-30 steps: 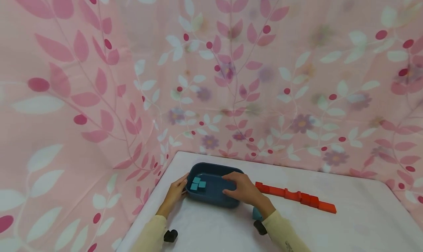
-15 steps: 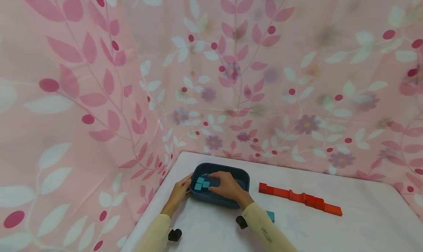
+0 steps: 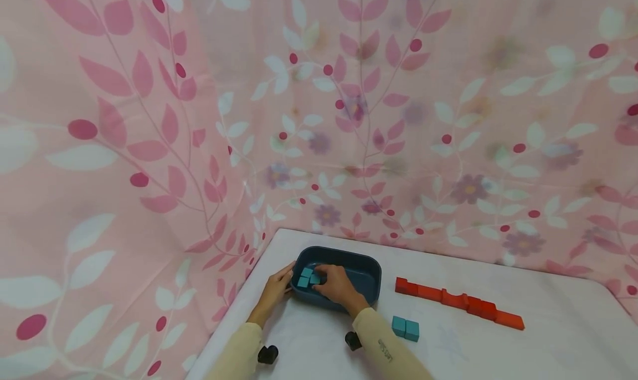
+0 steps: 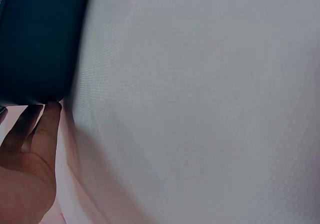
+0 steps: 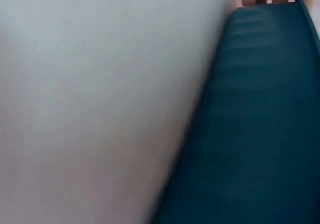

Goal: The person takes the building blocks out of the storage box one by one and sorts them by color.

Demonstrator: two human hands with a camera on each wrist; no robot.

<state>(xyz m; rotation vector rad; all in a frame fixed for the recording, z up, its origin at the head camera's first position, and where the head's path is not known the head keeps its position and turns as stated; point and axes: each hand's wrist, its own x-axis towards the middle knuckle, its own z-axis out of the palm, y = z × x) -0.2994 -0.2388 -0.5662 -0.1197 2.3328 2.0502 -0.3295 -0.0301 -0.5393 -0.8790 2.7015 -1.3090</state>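
In the head view a dark blue rectangular bin (image 3: 366, 261) stands on the table's left part, with several small teal cubes (image 3: 303, 282) grouped at its left end. My left hand (image 3: 274, 291) touches the bin's left end; in the left wrist view its straight fingers (image 4: 47, 134) meet the end wall. My right hand (image 3: 339, 286) reaches over the front rim into the bin. Its thumb and forefinger stand on either side of the rightmost teal cube (image 3: 315, 279) and appear to pinch it. The right wrist view shows mostly the bin's side wall (image 5: 255, 114).
Two more teal cubes (image 3: 405, 328) lie side by side on the white table (image 3: 458, 355), right of my right forearm. Behind them a row of red blocks (image 3: 454, 298) runs toward the right. A pink floral curtain (image 3: 399, 119) hangs along the back and left.
My right hand has moved left inside the bin, from its right end to the teal cubes. The two cubes on the table have come into sight. The left hand keeps its place.
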